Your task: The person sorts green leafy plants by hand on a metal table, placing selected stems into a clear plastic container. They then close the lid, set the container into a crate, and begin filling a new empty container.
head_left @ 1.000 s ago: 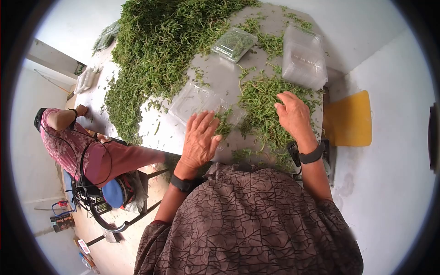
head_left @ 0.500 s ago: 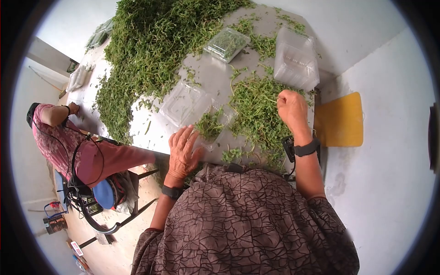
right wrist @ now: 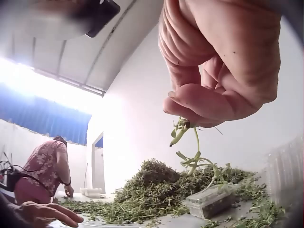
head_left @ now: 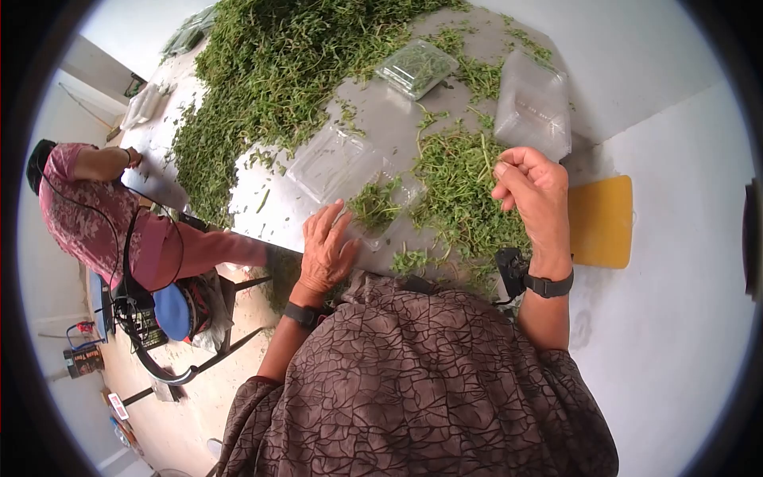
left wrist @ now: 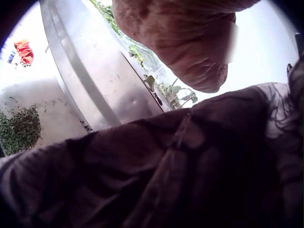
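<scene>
Thumb and fingertips of my right hand [head_left: 540, 191] pinch a thin green sprig [right wrist: 195, 147], which dangles below them in the right wrist view. Under that hand, a loose pile of leafy green stems [head_left: 457, 179] covers the right part of the table. My left hand [head_left: 324, 250] has its fingers extended, near the table's front edge beside an open clear plastic clamshell box [head_left: 330, 163]. A small bunch of greens [head_left: 373, 207] lies in the near half of that box. In the left wrist view, part of the left hand [left wrist: 185, 42] shows above the patterned clothing.
A large heap of greens [head_left: 270, 71] fills the table's far left. Beyond the open box sits a closed, filled clamshell [head_left: 417, 67]. Stacked clear containers [head_left: 532, 103] stand at the right. Another person [head_left: 87, 191] works at the left; a yellow panel [head_left: 604, 222] is right of the table.
The right hand, relaxed over the pile a second ago, has curled and now pinches a sprig. The left hand has drawn back from the greens in the box toward the table's front edge.
</scene>
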A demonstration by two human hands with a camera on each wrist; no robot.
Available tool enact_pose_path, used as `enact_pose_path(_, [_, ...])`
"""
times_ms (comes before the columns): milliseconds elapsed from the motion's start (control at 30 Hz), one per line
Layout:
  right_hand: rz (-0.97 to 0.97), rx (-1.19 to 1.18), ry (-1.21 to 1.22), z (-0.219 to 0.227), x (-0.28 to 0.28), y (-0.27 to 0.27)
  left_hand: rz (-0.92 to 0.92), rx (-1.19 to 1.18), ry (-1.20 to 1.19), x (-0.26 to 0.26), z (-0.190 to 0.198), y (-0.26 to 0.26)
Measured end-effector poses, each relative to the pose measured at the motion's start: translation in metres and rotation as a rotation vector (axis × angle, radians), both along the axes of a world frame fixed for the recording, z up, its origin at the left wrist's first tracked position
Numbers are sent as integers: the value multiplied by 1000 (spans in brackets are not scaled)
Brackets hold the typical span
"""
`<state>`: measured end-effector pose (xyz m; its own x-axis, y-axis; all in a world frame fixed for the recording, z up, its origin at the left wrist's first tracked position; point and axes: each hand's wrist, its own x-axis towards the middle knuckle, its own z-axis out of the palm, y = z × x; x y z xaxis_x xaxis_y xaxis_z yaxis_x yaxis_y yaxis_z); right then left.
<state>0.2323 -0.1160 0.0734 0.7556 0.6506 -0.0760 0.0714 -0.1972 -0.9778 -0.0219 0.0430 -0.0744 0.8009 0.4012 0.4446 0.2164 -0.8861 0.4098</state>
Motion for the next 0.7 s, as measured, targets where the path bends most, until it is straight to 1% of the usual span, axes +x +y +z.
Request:
enact_pose_path(67, [131, 91, 74, 4, -14, 9, 2, -17, 1, 0, 0, 1])
enact_pose_path(100, [140, 88, 81, 2, -20, 15, -13, -34, -7, 0, 0, 0])
enact_pose_path(167, [325, 89, 171, -6, -33, 27, -9, -44, -15, 0, 0, -1])
enact_pose_path(200, [397, 82, 177, -15, -37, 32, -12, -54, -27, 1, 2, -1])
enact_pose_path(233, [402, 77, 181, -23, -38, 33, -15, -64, -38, 1, 3, -2])
enact_pose_path(267, [369, 32, 125, -31, -39, 32, -10, -67, -36, 1, 4, -2])
enact_pose_path(333, [311, -34, 42, -36, -34, 29, -14, -76, -37, -1, 4, -2])
enact_pose_path(367, [317, -40, 46, -37, -29, 24, -8, -82, -34, -3, 4, -1])
enact_pose_path(433, [226, -144, -9, -37, -21, 13, -12, -42, -54, -2, 3, 0])
enact_pose_path(467, [194, -158, -81, -41, -20, 8, -15, -49, -54, -2, 4, 0])
enact_pose_path(500, [191, -166, -81, -44, -19, 1, -5, -43, -40, -2, 4, 0])
enact_pose_path(567, [196, -258, -102, -51, -20, -11, -4, -48, -22, -3, 4, 1])
enact_pose_path(633, [171, -245, -43, -62, -25, -22, -10, -21, -24, -3, 2, 3])
enact_pose_path(700, [270, -334, -269, -74, -28, -33, -10, -32, -24, -4, -2, 3])
